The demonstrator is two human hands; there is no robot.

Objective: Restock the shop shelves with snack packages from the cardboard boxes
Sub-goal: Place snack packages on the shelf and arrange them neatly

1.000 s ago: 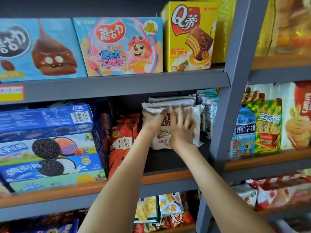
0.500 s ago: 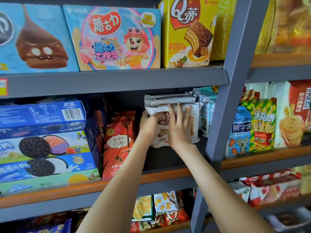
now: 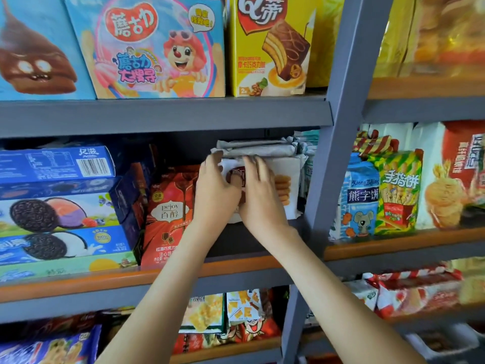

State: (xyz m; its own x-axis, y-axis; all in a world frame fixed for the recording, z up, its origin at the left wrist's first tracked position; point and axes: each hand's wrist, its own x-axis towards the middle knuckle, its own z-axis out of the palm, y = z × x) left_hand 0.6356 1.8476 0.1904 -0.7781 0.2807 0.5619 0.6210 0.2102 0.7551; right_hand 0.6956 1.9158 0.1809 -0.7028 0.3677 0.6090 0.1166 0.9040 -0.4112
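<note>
A white cookie package (image 3: 290,189) stands upright on the middle shelf (image 3: 236,266), between a red Pejoy bag (image 3: 168,216) and the grey upright post (image 3: 333,164). More packs of the same kind (image 3: 258,149) lie flat on top of it and stand behind it. My left hand (image 3: 215,191) grips the package's left edge, with the thumb on its front. The straight fingers of my right hand (image 3: 259,198) press flat on the front and reach up to the top edge. No cardboard box is in view.
Blue Oreo boxes (image 3: 57,206) are stacked at the left of the same shelf. Large snack boxes (image 3: 157,48) fill the shelf above. Snack bags (image 3: 380,195) crowd the bay to the right of the post. A dark bare strip of shelf lies in front of the package.
My left hand has slid from the package's top left corner down to its left edge. My right hand stays flat on the front. The package has barely shifted on the shelf.
</note>
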